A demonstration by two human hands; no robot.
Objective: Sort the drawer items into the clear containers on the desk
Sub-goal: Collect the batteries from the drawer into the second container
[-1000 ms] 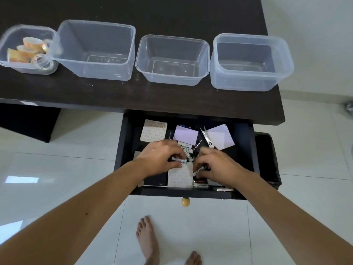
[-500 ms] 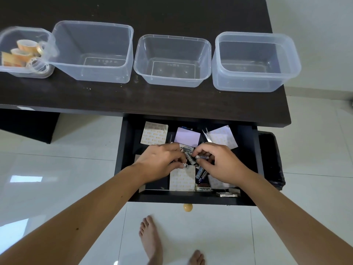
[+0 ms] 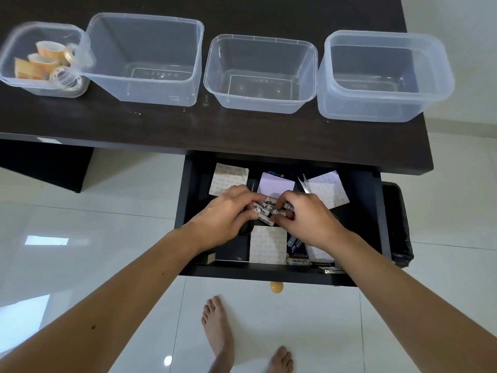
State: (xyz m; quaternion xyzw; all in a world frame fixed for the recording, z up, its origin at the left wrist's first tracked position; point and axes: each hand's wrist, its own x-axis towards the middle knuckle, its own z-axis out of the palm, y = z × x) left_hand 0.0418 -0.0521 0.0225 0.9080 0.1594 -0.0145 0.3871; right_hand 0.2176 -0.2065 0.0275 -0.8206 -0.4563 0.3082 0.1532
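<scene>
The open black drawer [image 3: 371, 224] under the desk holds patterned paper squares [image 3: 228, 179], a purple note pad [image 3: 275, 186], loose batteries and a metal tool. My left hand [image 3: 228, 211] and my right hand [image 3: 306, 216] meet in the drawer's middle, fingers curled together around a bunch of white batteries [image 3: 266, 210]. More batteries [image 3: 295, 243] lie under my right wrist. Four clear containers stand on the dark desk [image 3: 242, 135]: the far-left one [image 3: 16, 79] holds tape rolls [image 3: 51, 60]; the large one [image 3: 145, 57], the middle one [image 3: 261, 74] and the right one [image 3: 384, 76] hold nothing.
A black bin [image 3: 398, 224] stands right of the drawer. The drawer's yellow knob [image 3: 276, 287] sticks out over the white tiled floor, where my bare feet [image 3: 217, 327] stand. The desk's right edge ends just past the right container.
Both hands have moved a little toward the back of the drawer and closed together, gathering the scattered batteries into one bunch between them.
</scene>
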